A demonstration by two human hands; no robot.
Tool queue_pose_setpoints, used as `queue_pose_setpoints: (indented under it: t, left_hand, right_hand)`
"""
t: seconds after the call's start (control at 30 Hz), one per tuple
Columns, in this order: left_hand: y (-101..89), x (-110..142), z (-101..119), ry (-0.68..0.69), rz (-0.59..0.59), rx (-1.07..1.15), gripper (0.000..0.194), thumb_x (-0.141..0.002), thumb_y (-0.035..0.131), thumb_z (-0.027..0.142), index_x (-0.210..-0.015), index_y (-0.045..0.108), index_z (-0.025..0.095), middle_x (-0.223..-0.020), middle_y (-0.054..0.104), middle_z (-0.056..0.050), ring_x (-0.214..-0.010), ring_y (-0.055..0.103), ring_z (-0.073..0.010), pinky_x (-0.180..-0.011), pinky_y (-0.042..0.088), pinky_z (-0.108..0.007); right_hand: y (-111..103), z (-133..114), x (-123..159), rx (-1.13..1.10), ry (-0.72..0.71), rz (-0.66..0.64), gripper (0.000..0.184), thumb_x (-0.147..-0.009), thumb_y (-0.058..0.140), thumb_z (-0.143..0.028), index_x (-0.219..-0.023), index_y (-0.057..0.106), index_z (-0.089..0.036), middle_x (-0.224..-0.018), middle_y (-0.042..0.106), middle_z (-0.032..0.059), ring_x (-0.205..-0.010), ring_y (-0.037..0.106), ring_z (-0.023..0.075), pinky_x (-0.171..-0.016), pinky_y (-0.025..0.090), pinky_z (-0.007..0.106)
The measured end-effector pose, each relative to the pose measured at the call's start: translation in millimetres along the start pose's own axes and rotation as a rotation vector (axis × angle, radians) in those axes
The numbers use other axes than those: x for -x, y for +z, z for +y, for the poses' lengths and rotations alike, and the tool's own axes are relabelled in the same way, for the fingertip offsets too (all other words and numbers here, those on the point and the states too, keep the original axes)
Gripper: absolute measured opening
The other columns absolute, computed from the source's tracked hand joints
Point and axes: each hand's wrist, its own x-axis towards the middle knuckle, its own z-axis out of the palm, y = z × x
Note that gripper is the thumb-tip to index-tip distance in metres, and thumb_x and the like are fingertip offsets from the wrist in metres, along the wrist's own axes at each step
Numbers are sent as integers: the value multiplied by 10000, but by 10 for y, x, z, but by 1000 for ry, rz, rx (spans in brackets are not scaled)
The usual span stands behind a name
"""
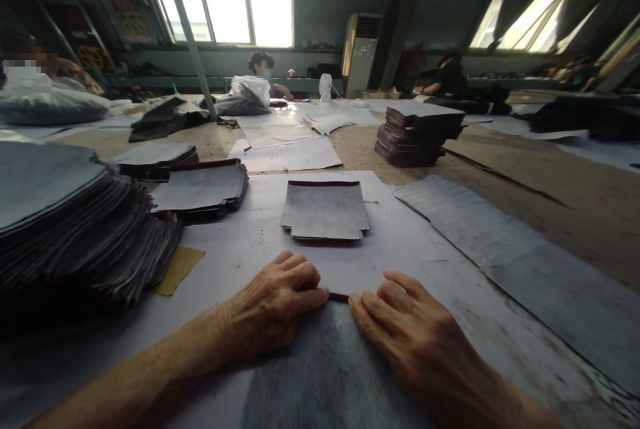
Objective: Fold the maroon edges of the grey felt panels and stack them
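A cut fabric piece point(325, 369) with a grey backing lies right in front of me, its lower part running out of the picture. Along its far edge a narrow dark-red fold point(339, 298) shows between my hands. My left hand point(280, 306) is curled, its thumb and fingers pressing the left end of that fold. At the other end, my right hand point(410, 322) holds the fold under its fingertips, with the index finger lifted away and the thumb hidden. Just beyond lies a similar fabric piece point(325, 210) with a dark-red folded far edge and notched near corners.
A tall stack of grey pieces point(75, 229) stands at left, near a smaller folded stack point(205, 186) and a brown scrap point(180, 269). Dark-red bundles point(419, 132) sit farther back. A long grey strip point(520, 269) lies at right. Other people point(265, 72) sit across the table.
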Motion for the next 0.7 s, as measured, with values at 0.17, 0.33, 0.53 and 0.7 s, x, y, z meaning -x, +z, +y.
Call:
queue_pose_setpoints:
  t: [0.17,0.33,0.53,0.7]
  left_hand:
    - [9,6,-18,2,-1,0,320,-737,431,23,-954,617,167,-809,536,-52,-742,453,-160,-720,375,-333]
    - [14,10,-13,4,12,23,316,-750,426,27,-962,619,158,-815,531,-56,-752,442,-161,-730,387,-333]
    - [52,24,-34,-36,78,92,345,-774,413,27,-1006,619,178,-808,546,-49,-753,474,-151,-727,422,-324]
    - [-37,49,-51,-192,210,210,381,-811,500,128,-1186,521,191,-903,570,-60,-831,517,-163,-749,454,-345]
  right_hand:
    - [20,5,4,10,6,-10,346,-856,301,-30,-932,632,-99,-801,625,69,-717,538,164,-873,422,417]
    - [39,11,-2,-68,65,-43,349,-838,323,-42,-1052,597,-77,-846,618,96,-775,536,198,-780,453,405]
    - [-2,6,-37,-41,27,-114,322,-827,364,-57,-1029,606,-121,-802,589,66,-739,502,186,-865,388,443]
    - [-24,-3,-24,-1,47,-185,329,-805,389,-54,-1051,593,-130,-823,578,63,-751,486,197,-887,354,460]
